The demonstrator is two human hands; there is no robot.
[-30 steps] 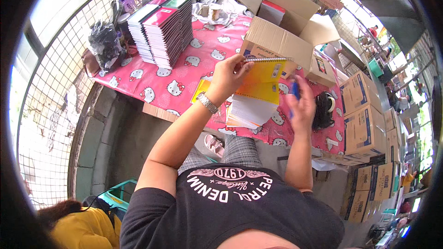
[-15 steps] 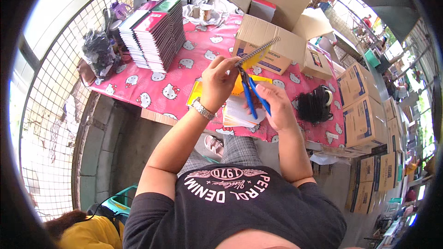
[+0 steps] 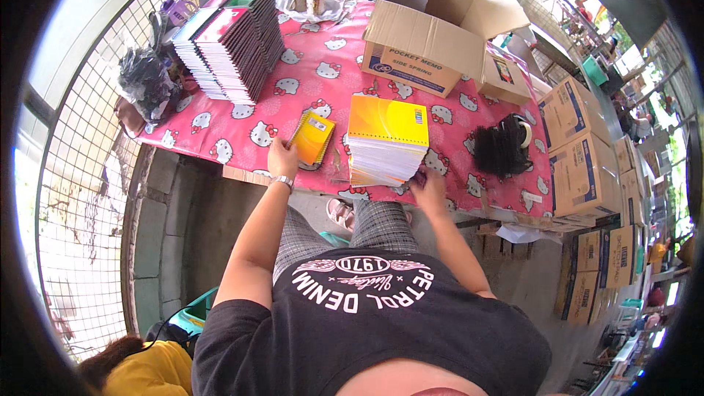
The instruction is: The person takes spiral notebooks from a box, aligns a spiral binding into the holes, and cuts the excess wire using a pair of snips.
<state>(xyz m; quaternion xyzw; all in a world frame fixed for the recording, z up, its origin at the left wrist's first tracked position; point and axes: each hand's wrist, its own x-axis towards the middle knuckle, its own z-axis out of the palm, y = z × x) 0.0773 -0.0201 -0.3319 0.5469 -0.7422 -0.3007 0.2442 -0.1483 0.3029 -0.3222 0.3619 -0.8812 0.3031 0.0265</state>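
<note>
right hand [image 3: 428, 189] at the near-right corner of the notebook stack [image 3: 389, 128], left hand [image 3: 283, 159] at the yellow notebook [image 3: 314, 138] left of the stack; earlier, both met at a lifted coil. i cannot tell whether either pinches. the notebook's long axis slants away, far end leaning stackward. right of the stack lies a black bundle [image 3: 497, 151]; beyond the stack, an open carton [image 3: 411, 64].

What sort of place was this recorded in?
Likely a small notebook-making or packing workshop: a stack of yellow notepads and another of notebooks on the table, and cardboard boxes piled beside it.
</note>
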